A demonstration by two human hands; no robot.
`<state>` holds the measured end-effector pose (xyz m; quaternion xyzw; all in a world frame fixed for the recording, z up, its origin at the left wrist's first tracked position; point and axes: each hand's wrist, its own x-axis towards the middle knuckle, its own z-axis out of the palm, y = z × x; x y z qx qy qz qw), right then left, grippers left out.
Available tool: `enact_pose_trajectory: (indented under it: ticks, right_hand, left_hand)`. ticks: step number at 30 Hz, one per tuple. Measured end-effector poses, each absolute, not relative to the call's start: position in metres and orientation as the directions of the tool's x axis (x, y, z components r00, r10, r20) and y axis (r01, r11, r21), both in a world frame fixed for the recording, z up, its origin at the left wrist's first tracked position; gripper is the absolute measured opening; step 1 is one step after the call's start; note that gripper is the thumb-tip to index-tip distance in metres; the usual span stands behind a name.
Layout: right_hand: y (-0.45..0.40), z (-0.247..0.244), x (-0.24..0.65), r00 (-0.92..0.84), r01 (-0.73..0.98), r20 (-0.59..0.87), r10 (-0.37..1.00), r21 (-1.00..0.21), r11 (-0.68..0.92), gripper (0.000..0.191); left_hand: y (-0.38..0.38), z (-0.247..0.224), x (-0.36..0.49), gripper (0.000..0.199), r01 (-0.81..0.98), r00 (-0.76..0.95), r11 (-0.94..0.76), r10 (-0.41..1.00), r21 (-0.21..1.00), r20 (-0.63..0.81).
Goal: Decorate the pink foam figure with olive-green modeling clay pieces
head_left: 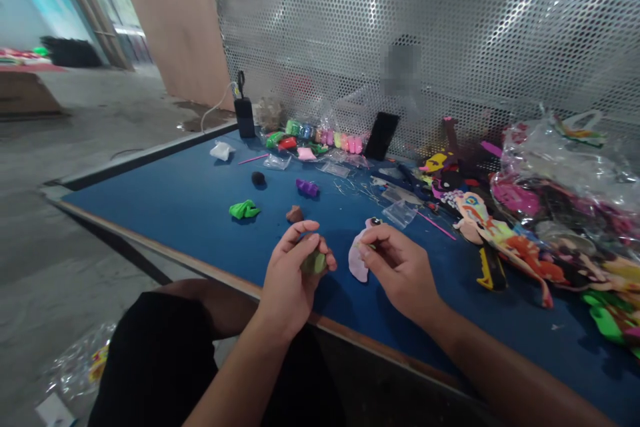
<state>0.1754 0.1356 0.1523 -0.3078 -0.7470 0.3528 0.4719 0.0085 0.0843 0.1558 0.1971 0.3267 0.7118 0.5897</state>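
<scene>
Lump (315, 263): dull olive, rounded — left of the lilac piece (357, 265).
Left hand (291, 275): curled around it.
Right hand (401, 271): pinching, we see, a greenish scrap (371, 246).

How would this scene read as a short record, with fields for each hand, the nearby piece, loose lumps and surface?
Left hand: holds an olive lump in curled fingers
Right hand: pinches what looks like a small greenish bit
Nearby piece: lilac piece, partly behind the right hand; contact unclear
Loose lumps: green lump, brown lump, purple lump, black lump
Surface: blue tabletop
</scene>
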Motion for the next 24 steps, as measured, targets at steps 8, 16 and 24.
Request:
enact_pose_trajectory:
  ticks: [8,16,24]
  right_hand:
    - [0.1364,0.1510,0.1773,-0.378,0.173,0.485,0.788,-0.800,0.575,0.005]
    - [0.1358,0.1523,0.1758,-0.384,0.185,0.495,0.780,-0.786,0.590,0.004]
    - [0.1372,0.1513,0.1780,-0.372,0.196,0.493,0.787,-0.787,0.585,0.006]
  left_hand:
    - [0.0803,0.1604,0.0056,0.023,-0.716,-0.191,-0.079,0.978,0.694,-0.086]
    - [0.0849,0.1553,0.0084,0.027,-0.718,-0.253,-0.106,0.961,0.688,-0.116]
    - [0.0847,0.1583,0.0082,0.027,-0.708,-0.237,-0.103,0.967,0.698,-0.097]
